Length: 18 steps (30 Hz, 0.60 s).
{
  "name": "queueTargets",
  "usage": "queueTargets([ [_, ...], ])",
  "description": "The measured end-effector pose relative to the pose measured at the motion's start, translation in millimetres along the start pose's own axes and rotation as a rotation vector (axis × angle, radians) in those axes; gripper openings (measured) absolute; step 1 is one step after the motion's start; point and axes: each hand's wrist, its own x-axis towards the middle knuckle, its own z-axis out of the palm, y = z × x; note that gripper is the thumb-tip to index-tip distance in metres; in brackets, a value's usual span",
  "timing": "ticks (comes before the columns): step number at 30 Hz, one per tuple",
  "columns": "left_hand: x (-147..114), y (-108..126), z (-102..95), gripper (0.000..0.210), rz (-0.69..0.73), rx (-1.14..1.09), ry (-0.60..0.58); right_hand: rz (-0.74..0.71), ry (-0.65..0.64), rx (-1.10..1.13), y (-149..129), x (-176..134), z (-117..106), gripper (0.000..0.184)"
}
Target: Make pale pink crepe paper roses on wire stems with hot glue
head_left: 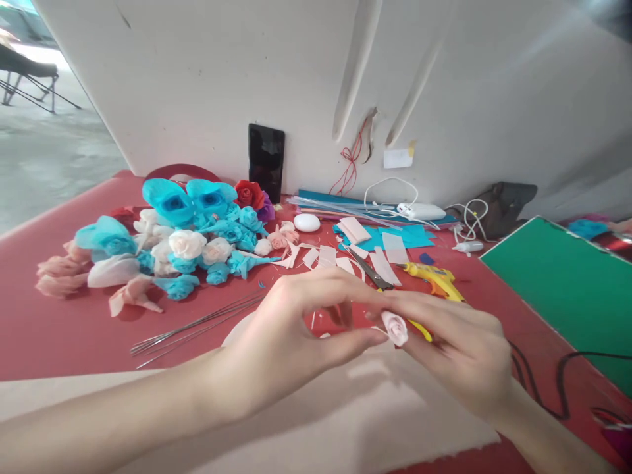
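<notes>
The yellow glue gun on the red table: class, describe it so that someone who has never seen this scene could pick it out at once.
Start at the red table and find the green board on its right side. Just left of that board, beyond the right hand, lies the glue gun, next to the scissors. It is the only yellow and orange tool among pale paper strips.

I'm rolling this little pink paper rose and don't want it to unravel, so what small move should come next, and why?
Probably keep pinching the pink rosebud with the right hand while the left hand wraps its loose edge tighter. Both hands' fingertips meet on it above the table, and the yellow glue gun lies just behind for fixing it afterwards.
</notes>
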Motion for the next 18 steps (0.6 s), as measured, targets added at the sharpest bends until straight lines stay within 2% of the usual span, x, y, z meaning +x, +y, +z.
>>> queueTargets([
  [7, -6.1, 5.2, 1.6, 0.013, 0.204, 0.103, 0.036, -0.061, 0.003, 0.087, -6.5, 1.8, 1.4, 0.024],
  [18, -8.3, 4.3, 1.7, 0.008, 0.218, 0.139, 0.062, -0.086, -0.015, 0.089, -9.9, 2.1, 3.0, 0.020],
])
